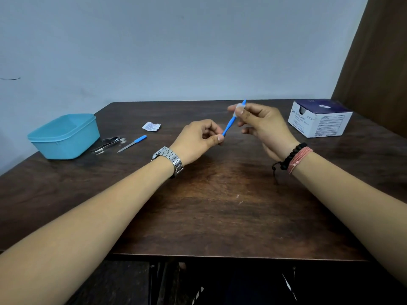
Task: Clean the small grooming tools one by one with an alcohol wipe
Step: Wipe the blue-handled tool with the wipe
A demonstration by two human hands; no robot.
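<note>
Left hand (pixel 199 139): thumb and forefinger pinch the lower end of a slim blue plastic grooming tool (pixel 230 123); the other fingers are curled in toward the palm. A silver metal link watch (pixel 170 160) sits on this wrist.

Right hand (pixel 262 126): thumb and fingertips close around the upper part of the same tool, with a small white alcohol wipe (pixel 238 108) folded about the shaft between them. The blue tip shows just above the wipe. A black bead bracelet (pixel 290 156) and a pink thread band (pixel 300 159) lie on this wrist.

The tool is held tilted in the air between both hands, above the middle of the dark brown wooden table (pixel 220 205), touching nothing else.

On the table, left side: a light blue plastic container with a lid (pixel 65 136); just beside it, a cluster of small metal tools (pixel 109 144), probably clippers and tweezers, though the view is too small to be sure; next to these, a metal nail file with a blue handle (pixel 132 143). Behind the file, a torn white wipe sachet (pixel 151 126).

Right side, far corner: a white and navy cardboard box of alcohol swabs (pixel 319 121), well apart from the hands.
</note>
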